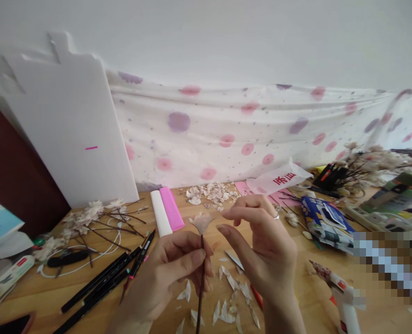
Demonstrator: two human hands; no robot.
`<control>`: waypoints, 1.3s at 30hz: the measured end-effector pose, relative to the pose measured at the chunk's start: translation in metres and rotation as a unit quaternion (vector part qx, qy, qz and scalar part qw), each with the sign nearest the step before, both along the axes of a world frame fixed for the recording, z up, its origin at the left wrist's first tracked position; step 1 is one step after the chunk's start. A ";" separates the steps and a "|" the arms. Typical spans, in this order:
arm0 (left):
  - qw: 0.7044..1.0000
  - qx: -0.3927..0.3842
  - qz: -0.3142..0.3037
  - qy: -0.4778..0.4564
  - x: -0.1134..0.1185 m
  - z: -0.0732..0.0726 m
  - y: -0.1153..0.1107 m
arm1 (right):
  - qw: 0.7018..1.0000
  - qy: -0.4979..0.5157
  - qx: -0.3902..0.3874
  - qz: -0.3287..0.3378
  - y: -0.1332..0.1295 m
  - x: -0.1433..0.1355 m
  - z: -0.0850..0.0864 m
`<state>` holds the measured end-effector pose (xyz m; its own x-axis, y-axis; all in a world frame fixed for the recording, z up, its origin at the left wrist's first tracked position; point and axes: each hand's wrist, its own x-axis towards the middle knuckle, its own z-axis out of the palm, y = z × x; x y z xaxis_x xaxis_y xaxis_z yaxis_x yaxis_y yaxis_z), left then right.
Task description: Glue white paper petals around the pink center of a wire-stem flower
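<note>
My left hand [173, 266] pinches a thin brown stem [200, 301] between thumb and fingers, holding it upright. At its top sits a small pale craft flower [201, 222] with whitish, faintly pink petals. To the right of the flower, my right hand [270, 246] is raised, thumb and index finger apart, with nothing visible between them. A ring [277, 216] is on one of its fingers. Beneath both hands, loose pale petals [225, 313] lie scattered on the wooden table [157, 311].
Finished-looking stemmed flowers [91, 215] and black pens [98, 280] lie at left. Behind are pink and white paper rolls [171, 208] and a petal pile [212, 195]. A glue gun [341, 297], a blue packet [326, 220] and a green-lidded jar [396, 197] are at right.
</note>
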<state>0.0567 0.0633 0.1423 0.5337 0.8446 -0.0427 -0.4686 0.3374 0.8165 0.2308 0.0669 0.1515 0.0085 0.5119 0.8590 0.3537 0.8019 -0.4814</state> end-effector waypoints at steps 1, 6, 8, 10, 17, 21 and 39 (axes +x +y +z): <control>1.000 -0.003 -0.001 -0.003 0.000 0.000 0.000 | 1.000 0.009 -0.004 0.003 0.000 0.000 0.000; 1.000 0.013 -0.009 -0.019 0.001 -0.005 0.000 | 1.000 0.012 -0.017 0.012 -0.003 -0.004 0.001; 0.999 0.031 -0.003 -0.017 0.001 -0.008 0.001 | 1.000 0.009 -0.013 0.015 -0.003 -0.005 0.002; 0.999 0.045 0.001 0.000 0.000 -0.008 0.001 | 1.000 0.007 -0.010 0.016 -0.004 -0.005 0.003; 0.997 0.067 0.012 0.042 0.000 -0.006 0.003 | 1.000 0.009 -0.014 0.010 -0.004 -0.003 0.001; 0.996 0.073 0.016 0.042 0.000 -0.007 0.001 | 1.000 0.005 -0.025 0.003 -0.002 -0.002 0.000; 0.998 0.063 -0.009 0.015 0.003 -0.008 -0.001 | 0.999 0.007 -0.045 -0.018 -0.003 0.000 0.001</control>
